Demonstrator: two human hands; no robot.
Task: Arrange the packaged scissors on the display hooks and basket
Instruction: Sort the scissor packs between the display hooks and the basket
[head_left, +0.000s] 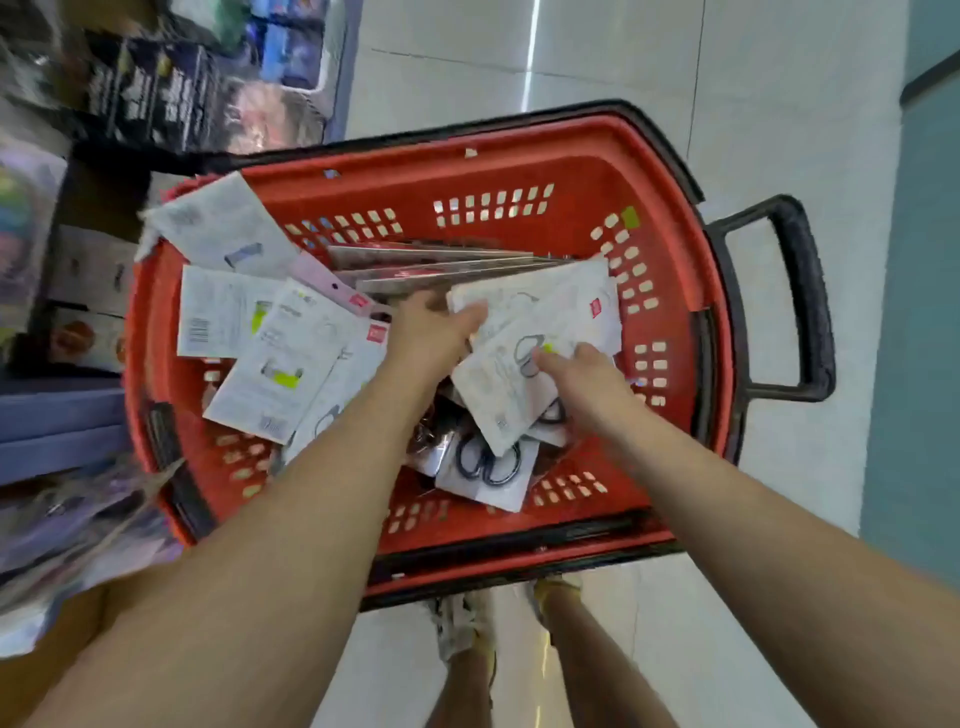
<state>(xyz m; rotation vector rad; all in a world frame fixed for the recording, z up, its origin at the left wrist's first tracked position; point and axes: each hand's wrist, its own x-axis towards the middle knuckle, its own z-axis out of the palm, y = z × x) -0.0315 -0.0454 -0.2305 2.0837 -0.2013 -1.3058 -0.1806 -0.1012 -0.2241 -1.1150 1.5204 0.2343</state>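
A red plastic basket (670, 249) stands on the floor below me, filled with several white-carded packs of scissors. Both my arms reach down into it. My left hand (434, 332) grips the edge of a stack of packaged scissors (550, 306) in the middle of the basket. My right hand (582, 371) presses on the same stack from the near side, fingers over a pack with grey-handled scissors. More packs (291, 358) lie fanned at the left, and a pack with black-handled scissors (491, 470) lies beneath the stack.
Shelves with blurred goods (145, 88) run along the left side. The basket's black pull handle (789, 301) sticks out to the right over pale floor tiles. My feet (462, 623) stand just behind the basket. A teal wall (924, 312) lies at far right.
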